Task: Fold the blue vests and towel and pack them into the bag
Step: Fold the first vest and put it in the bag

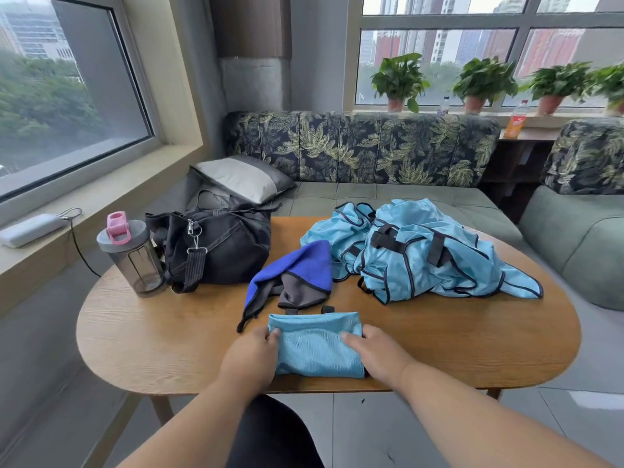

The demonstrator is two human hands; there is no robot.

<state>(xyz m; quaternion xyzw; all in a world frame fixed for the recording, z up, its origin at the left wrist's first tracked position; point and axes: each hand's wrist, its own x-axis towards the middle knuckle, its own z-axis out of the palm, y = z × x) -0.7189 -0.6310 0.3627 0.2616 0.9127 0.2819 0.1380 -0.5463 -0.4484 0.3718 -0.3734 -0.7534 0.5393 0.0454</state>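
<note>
Folded light-blue vest at the table's near edge, 6 o'clock. The left hand grips its left edge, thumb on top; the right hand grips its right edge, thumb lying across the cloth. Blue-and-grey towel, crumpled, just beyond at 12 o'clock. Unfolded vests heaped at 1 o'clock. Black bag at 10 o'clock, with a pink-lidded bottle beside it, further left.
</note>
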